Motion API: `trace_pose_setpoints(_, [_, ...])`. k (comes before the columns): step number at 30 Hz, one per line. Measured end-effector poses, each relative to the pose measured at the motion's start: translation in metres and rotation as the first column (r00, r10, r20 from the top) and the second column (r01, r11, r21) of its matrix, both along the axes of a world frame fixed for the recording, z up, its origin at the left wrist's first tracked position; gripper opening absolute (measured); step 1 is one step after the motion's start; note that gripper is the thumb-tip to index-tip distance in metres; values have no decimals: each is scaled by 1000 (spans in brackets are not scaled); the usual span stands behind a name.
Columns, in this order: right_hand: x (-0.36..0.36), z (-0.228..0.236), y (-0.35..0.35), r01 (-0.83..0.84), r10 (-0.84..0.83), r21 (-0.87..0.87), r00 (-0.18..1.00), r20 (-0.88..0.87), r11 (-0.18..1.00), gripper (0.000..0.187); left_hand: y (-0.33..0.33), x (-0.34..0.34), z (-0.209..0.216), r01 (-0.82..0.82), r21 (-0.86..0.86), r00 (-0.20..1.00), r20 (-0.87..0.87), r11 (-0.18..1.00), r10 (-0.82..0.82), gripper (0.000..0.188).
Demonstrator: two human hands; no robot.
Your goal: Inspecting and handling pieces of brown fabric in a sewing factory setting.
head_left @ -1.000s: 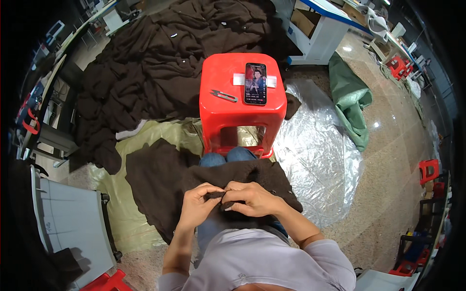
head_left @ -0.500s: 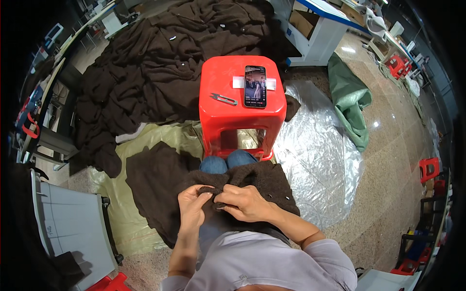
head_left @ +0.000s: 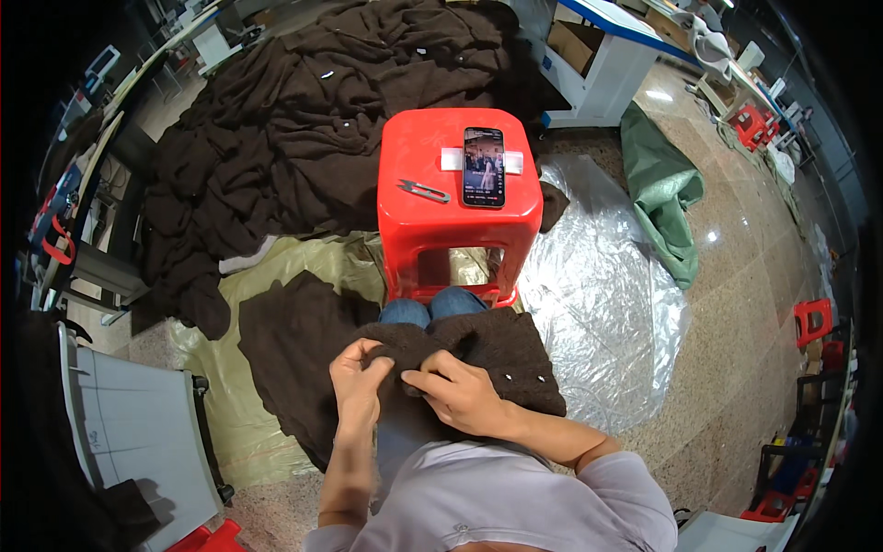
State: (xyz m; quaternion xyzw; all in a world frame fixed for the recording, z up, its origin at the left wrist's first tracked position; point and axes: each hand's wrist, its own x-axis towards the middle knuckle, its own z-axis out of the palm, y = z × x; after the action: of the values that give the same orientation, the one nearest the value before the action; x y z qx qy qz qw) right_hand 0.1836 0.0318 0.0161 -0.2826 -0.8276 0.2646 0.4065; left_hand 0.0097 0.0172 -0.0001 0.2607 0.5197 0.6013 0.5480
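Dark brown knitted fabric (head_left: 501,354) lies over my lap, with small white marks near its right edge. My left hand (head_left: 357,382) pinches a fold of it between thumb and fingers. Just to the right, my right hand (head_left: 460,396) also grips the fabric, thumb against curled fingers. A short gap separates the two hands. Beyond my knees stands a red plastic stool (head_left: 460,225). On its top lie thread snips (head_left: 423,190) and a lit phone (head_left: 484,167), which rests over a white strip (head_left: 451,159).
A large heap of brown fabric (head_left: 276,120) spreads behind the stool. Clear plastic sheeting (head_left: 598,294) and a green sack (head_left: 660,202) lie at the right. Yellowish sheeting (head_left: 239,414) is under the fabric at left, beside a pale wheeled cart (head_left: 138,432).
My hands have drawn slightly apart, the left shifting a little leftward. The fabric fold between them has opened out, and its right part has shifted slightly.
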Motion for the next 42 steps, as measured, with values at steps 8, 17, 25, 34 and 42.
trace_pose_setpoints(8, [4, 8, -12, -23, 25, 21, 989, -144, 1000, 27, -22, 11, 17, 253, 19, 929, 273, 967, -248, 4])
trace_pose_setpoints(17, [1, 4, -8, 2, 15, 106, 988, -152, 994, 23, -25, 9, 13, 243, 63, 943, 218, 968, -251, 9])
trace_pose_setpoints(25, [-3, 1, -1, 79, -65, 186, 995, -80, 979, 25, -27, 17, 11, 98, 3, 922, 377, 995, -92, 10])
trace_pose_setpoints(34, [-1, 6, 3, -24, -1, -221, 994, -113, 975, 26, -28, 5, -3, 126, 149, 965, 211, 981, -156, 12])
trace_pose_setpoints(42, [9, 15, 39, -275, 339, -628, 941, -20, 728, 17, -28, -7, -4, 278, 195, 960, -91, 941, -264, 16])
